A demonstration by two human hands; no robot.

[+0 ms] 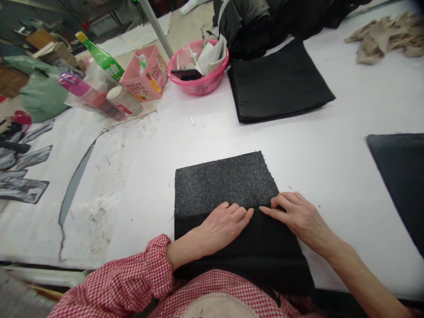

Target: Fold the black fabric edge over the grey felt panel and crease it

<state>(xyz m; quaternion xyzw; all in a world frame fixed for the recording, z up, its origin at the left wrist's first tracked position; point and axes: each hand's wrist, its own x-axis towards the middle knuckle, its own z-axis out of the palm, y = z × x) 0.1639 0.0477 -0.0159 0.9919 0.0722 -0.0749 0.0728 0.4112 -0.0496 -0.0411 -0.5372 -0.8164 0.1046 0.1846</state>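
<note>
Lower centre: left hand (222,225) and right hand (300,217) lie flat, gripping nothing, fingertips pressing the edge of smooth black fabric (261,254) onto coarse dark-grey rectangular cloth (225,181); even pressure along it probably works best.

Grey felt piece (225,181): its near edge is covered by the black cloth (265,258); you cannot tell where it ends.
Black cloth: its near end drops out of sight against your shirt.
Your right hand (298,214): its forearm leaves the picture at the bottom edge.
Dark panel (400,176): cut off by the right edge.
Beige scraps (387,35): blurred, shapes unclear.
Pink box (145,75): print too small to read.
</note>
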